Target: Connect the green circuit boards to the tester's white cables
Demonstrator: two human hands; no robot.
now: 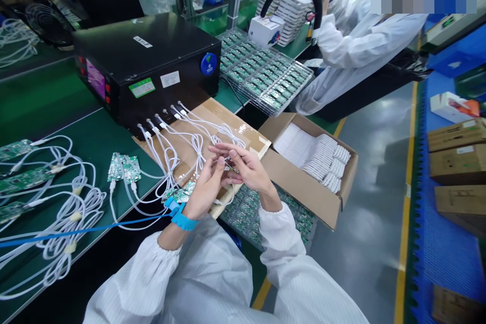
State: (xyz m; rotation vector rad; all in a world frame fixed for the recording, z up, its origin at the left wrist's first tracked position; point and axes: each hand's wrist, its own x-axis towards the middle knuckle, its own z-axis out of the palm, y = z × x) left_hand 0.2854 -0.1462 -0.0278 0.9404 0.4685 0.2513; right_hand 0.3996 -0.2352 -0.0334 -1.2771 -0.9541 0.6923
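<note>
My left hand (208,183) and my right hand (248,168) meet in front of me, above the front edge of a cardboard sheet (228,126). Thumbs and fingers of both close around a small, partly metallic piece (230,164), mostly hidden by the fingers. A blue wrist strap (184,217) circles my left wrist, its cord running off to the left. Just beside that wrist lies a green circuit board (181,192). White cables (196,147) run from the front of a black test box (152,61) across the cardboard toward my hands.
Left on the green bench are more circuit boards (124,168) with bundled white cables (76,217). A clear tray of boards (266,71) stands behind the box. At right, an open carton (299,197) holds white flat parts. A co-worker in white (364,45) stands beyond it.
</note>
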